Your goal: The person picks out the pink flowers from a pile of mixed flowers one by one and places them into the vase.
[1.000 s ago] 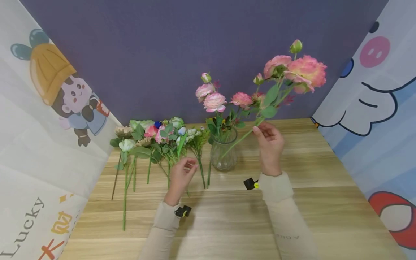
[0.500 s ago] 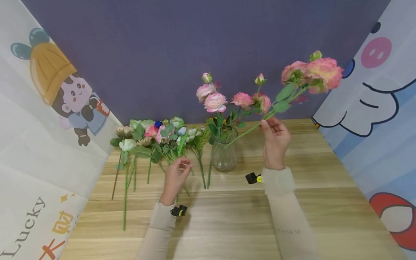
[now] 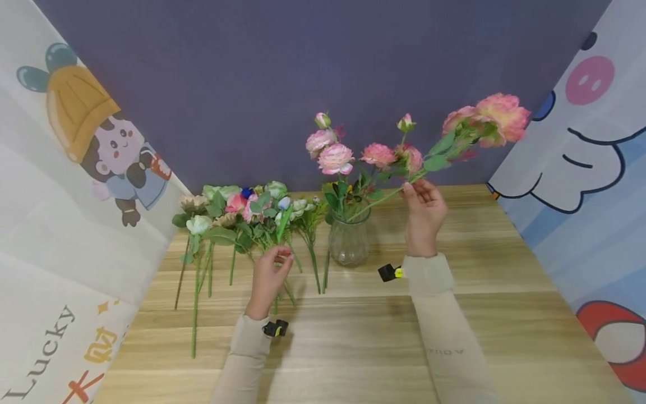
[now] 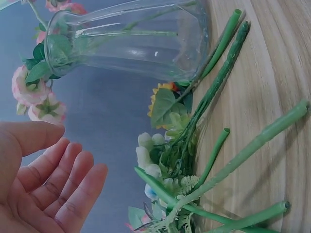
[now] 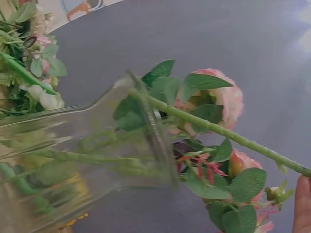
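Observation:
In the head view, my right hand (image 3: 426,219) pinches the green stem (image 3: 386,197) of an artificial pink flower (image 3: 502,115). The flower leans far to the right, with its blooms up. Its lower stem end lies at the mouth of a clear ribbed glass vase (image 3: 348,241); the right wrist view shows the stem (image 5: 228,133) crossing the rim. Pink flowers (image 3: 335,159) stand in the vase. Only a fingertip of the right hand (image 5: 303,208) shows there. My left hand (image 3: 269,278) hovers left of the vase, holding nothing, its fingers loosely bent.
A row of loose artificial flowers (image 3: 237,205) lies left of the vase, their stems (image 3: 194,314) pointing toward the front on the wooden table (image 3: 353,348). A dark panel (image 3: 252,84) stands behind. Printed curtains (image 3: 40,224) flank both sides.
My right hand has shifted right with the flower, whose blooms now tilt lower and farther right. The stem's lower end has risen to the vase's rim. My left hand has drawn back leftward.

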Motion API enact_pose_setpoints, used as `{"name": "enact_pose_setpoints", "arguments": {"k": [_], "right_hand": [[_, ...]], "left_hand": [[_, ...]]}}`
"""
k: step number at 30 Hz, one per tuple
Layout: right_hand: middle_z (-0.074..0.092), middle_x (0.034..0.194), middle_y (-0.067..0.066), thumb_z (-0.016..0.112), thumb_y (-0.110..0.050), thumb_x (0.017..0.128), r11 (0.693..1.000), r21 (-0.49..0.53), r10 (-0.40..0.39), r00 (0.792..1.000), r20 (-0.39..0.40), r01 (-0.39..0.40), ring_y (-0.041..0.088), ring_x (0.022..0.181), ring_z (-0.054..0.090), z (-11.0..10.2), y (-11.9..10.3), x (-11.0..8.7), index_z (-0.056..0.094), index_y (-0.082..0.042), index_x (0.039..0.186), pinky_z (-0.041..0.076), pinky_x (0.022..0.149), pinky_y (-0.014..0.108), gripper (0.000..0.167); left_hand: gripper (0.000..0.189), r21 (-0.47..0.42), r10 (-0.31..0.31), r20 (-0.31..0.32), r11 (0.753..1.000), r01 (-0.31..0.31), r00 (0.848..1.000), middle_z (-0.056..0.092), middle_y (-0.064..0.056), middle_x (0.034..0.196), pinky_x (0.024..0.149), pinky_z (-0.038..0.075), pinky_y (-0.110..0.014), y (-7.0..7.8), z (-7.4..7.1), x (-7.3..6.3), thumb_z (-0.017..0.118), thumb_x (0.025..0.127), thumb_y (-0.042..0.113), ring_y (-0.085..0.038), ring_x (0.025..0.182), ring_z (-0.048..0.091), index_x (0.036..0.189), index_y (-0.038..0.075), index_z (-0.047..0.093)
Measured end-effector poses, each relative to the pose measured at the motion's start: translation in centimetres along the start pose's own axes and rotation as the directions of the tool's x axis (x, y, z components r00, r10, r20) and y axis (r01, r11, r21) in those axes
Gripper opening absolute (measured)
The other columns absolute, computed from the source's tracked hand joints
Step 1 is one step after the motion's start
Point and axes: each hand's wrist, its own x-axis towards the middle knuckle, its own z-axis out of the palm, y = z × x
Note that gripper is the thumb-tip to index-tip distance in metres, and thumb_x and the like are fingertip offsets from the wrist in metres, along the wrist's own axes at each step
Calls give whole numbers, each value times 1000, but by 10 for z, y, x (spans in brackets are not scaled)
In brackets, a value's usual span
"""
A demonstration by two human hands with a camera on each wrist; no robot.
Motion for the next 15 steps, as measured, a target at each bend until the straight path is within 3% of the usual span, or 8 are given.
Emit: {"name": "enact_pose_setpoints", "arguments": {"k": [10, 15], "right_hand": [[64, 77, 5, 67, 15, 77, 998, -54, 36, 999, 39, -34, 13, 69, 60, -1, 15, -10, 65, -6, 81, 55, 67, 24, 22], [64, 75, 1, 66, 17, 76, 990, -135, 36, 999, 41, -31, 11, 69, 60, -1, 23, -15, 66, -10, 79, 53, 66, 20, 28]], "left_hand": [[13, 8, 7, -4, 1000, -7, 1000, 68, -12, 93, 61, 56, -32, -3, 3, -2, 65, 87, 7, -24, 76, 65, 97, -1, 66], [10, 14, 4, -4, 1000, -4, 1000, 68, -10, 91, 60, 55, -29, -5, 4, -2, 65, 88, 8, -22, 74, 64, 95, 2, 66]]}}
